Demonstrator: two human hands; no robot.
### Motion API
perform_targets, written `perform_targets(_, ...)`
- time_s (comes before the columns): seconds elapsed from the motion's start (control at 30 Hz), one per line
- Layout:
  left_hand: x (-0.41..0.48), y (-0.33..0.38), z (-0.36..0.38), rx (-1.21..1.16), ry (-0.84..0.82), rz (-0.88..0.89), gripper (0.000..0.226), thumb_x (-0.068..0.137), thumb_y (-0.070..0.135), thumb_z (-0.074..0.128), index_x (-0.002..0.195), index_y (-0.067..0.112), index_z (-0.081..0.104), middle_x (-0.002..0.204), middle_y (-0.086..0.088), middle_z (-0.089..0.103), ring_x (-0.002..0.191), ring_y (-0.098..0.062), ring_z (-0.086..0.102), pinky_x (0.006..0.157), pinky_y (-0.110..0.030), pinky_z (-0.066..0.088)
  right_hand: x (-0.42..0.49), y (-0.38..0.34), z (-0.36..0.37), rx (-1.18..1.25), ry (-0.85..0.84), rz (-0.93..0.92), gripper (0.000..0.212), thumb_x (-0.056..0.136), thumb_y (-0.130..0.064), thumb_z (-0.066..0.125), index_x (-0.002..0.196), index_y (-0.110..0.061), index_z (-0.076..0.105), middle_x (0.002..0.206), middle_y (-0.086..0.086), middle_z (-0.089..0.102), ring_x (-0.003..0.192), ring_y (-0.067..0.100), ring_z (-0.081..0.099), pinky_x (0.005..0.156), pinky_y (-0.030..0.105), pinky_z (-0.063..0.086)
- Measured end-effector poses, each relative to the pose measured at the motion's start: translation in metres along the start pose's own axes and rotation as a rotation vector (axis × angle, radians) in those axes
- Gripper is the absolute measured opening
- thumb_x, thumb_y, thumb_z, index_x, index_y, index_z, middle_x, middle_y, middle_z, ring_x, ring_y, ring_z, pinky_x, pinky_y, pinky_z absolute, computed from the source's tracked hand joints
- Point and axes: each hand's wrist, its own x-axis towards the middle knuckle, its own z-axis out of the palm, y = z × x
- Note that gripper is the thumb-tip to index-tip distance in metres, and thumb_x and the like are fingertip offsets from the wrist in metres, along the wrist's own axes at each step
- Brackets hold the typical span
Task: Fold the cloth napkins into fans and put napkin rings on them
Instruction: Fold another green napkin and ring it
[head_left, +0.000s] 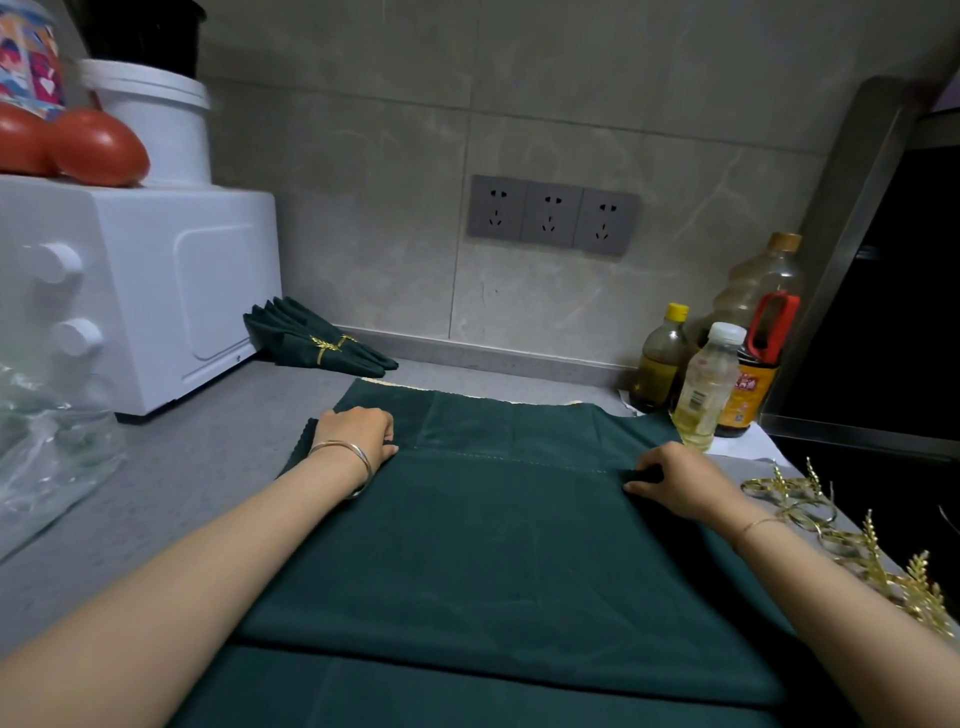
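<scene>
Green napkin (493, 545) flat on my bench (208, 467), pleat underway.
Left grip (358, 436) and right grip (680, 483) both pinch the far fold (509, 457), running left-right between them.

Both bare forearms reach forward from the lower corners and angle slightly toward each other. The left grip (358, 434) lies palm down with its knuckles up. Its fingers are curled under and its thumb points inward, pinching a fold of the napkin (493, 545). The right grip (675, 483) is well apart from the left and a little nearer the body. It is also palm down with the wrist straight, and its thumb and curled fingers pinch the same fold on its inner side.
</scene>
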Motion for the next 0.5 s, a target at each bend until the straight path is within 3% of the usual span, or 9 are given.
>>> perform_targets(0.17, -0.002, 0.001, 0.01, 0.031, 0.022, -0.034, 0.024, 0.097, 0.037, 0.049, 0.115, 0.02, 0.053, 0.118, 0.002, 0.061, 0.112, -0.019, 0.053, 0.089, -0.028, 0.034, -0.002, -0.002, 0.003, -0.039, 0.017, 0.025, 0.026, 0.082, -0.038, 0.07, 0.095, -0.016, 0.067, 0.099, 0.003, 0.067, 0.088, 0.02, 0.059, 0.068, 0.029, 0.045)
perform_targets(0.27, -0.013, 0.005, 0.009, 0.081, 0.101, -0.033, 0.044, 0.094, 0.042, 0.05, 0.128, 0.015, 0.039, 0.128, -0.002, 0.052, 0.12, -0.021, 0.045, 0.096, -0.03, 0.034, -0.016, -0.008, 0.007, -0.091, 0.187, -0.011, 0.04, 0.08, -0.037, 0.071, 0.108, -0.014, 0.055, 0.111, 0.005, 0.056, 0.094, 0.025, 0.057, 0.07, 0.034, 0.047)
perform_targets(0.33, -0.028, 0.012, 0.002, 0.043, 0.13, 0.031, 0.052, 0.095, 0.046, 0.046, 0.136, 0.016, 0.035, 0.135, -0.002, 0.046, 0.127, -0.021, 0.04, 0.103, -0.032, 0.03, -0.029, -0.015, 0.005, -0.044, 0.325, -0.033, 0.05, 0.081, -0.034, 0.071, 0.12, -0.01, 0.052, 0.119, 0.008, 0.051, 0.101, 0.029, 0.056, 0.077, 0.037, 0.049)
perform_targets(0.4, -0.054, 0.025, -0.007, -0.089, 0.093, 0.15, 0.051, 0.097, 0.044, 0.042, 0.141, 0.02, 0.034, 0.142, 0.0, 0.041, 0.132, -0.02, 0.035, 0.107, -0.032, 0.027, -0.048, -0.032, 0.0, 0.076, 0.389, -0.026, 0.047, 0.086, -0.03, 0.065, 0.125, -0.009, 0.052, 0.126, 0.008, 0.052, 0.108, 0.029, 0.056, 0.086, 0.038, 0.047)
perform_targets(0.5, -0.102, 0.051, -0.018, -0.267, -0.078, 0.335, 0.051, 0.1, 0.04, 0.035, 0.148, 0.022, 0.028, 0.153, 0.004, 0.029, 0.141, -0.016, 0.024, 0.114, -0.031, 0.022, -0.082, -0.072, 0.002, 0.28, 0.294, -0.044, 0.039, 0.092, -0.027, 0.057, 0.128, -0.014, 0.053, 0.134, 0.001, 0.051, 0.122, 0.02, 0.05, 0.102, 0.031, 0.037)
